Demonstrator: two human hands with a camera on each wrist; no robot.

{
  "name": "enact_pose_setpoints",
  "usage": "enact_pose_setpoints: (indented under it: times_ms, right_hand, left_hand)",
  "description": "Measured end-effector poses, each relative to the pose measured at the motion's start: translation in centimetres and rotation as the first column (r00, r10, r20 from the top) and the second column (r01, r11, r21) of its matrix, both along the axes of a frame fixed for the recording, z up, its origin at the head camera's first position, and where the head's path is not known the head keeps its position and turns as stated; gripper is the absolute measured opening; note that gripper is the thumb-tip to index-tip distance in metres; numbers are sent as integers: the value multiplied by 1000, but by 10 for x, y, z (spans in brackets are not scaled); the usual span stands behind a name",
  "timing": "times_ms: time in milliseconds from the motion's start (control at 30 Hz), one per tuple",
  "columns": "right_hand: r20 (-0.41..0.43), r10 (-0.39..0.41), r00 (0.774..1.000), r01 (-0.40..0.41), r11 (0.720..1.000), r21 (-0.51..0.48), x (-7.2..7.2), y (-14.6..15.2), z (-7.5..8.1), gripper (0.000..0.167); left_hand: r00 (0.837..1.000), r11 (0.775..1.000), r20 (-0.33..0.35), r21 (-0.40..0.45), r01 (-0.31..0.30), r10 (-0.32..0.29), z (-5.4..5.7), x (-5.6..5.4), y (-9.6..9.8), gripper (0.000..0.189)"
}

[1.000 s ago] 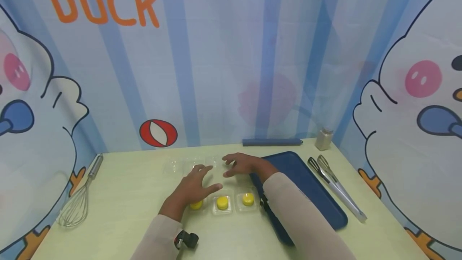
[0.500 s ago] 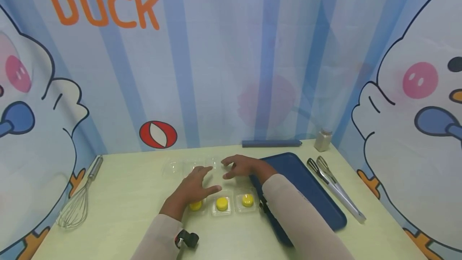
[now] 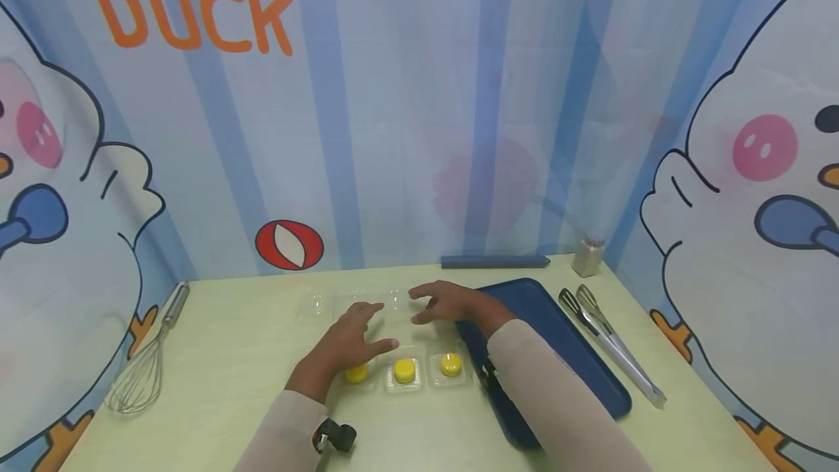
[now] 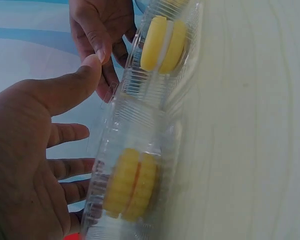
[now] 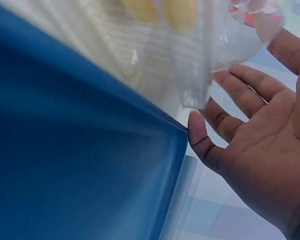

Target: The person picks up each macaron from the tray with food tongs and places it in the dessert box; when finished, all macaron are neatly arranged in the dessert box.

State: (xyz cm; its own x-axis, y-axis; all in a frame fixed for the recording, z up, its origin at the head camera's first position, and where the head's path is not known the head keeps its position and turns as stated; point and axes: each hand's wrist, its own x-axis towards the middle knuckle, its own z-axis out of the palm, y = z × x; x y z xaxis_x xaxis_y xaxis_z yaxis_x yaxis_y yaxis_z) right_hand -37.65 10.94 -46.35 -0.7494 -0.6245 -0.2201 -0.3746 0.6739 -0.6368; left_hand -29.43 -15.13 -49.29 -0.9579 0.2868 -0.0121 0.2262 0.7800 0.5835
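The left hand (image 3: 344,344) is at the lower middle of the head view, its thumb and fingers spread apart, with nothing gripped between them. The right hand (image 3: 448,302) is somewhat higher and more to the right; its fingers are also apart and a little bent, and they point to the left of the frame. Whether the fingertips touch any plastic, I cannot tell.

Below the hands, at the lower centre, three yellow macarons (image 3: 404,370) sit in a row inside a clear plastic container (image 3: 403,387); the leftmost one is partly covered by the left hand. The left wrist view shows two of them from the side, each with a filling between its two shells. Behind the hands, at the middle of the frame, lies a clear plastic lid (image 3: 357,294), rather difficult to see against the table (image 3: 229,355).

A dark blue tray (image 3: 549,326) lies at the lower right, partly under the right sleeve (image 3: 557,399). To the right of it are the metal tongs (image 3: 609,341), and above it, a blue bar (image 3: 494,261) and a small jar (image 3: 588,257) stand near the striped backdrop (image 3: 406,130). A wire whisk (image 3: 147,363) lies at the lower left.
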Motion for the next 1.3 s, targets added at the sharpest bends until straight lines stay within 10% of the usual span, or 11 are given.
enact_pose_setpoints:
  times_ms: [333, 800, 1300]
  right_hand:
    - [-22, 9, 1000, -10, 1000, -28, 19, 5, 7, 72]
    - [-275, -20, 961, -37, 979, -201, 42, 7, 10, 29]
    - [-203, -91, 975, 12, 933, -360, 61, 7, 6, 6]
  left_hand:
    - [1000, 999, -1, 33, 2, -2, -4, 2, 3, 84]
    - [968, 994, -244, 100, -31, 55, -2, 11, 4, 34]
    - [945, 974, -304, 222, -54, 122, -2, 21, 6, 12]
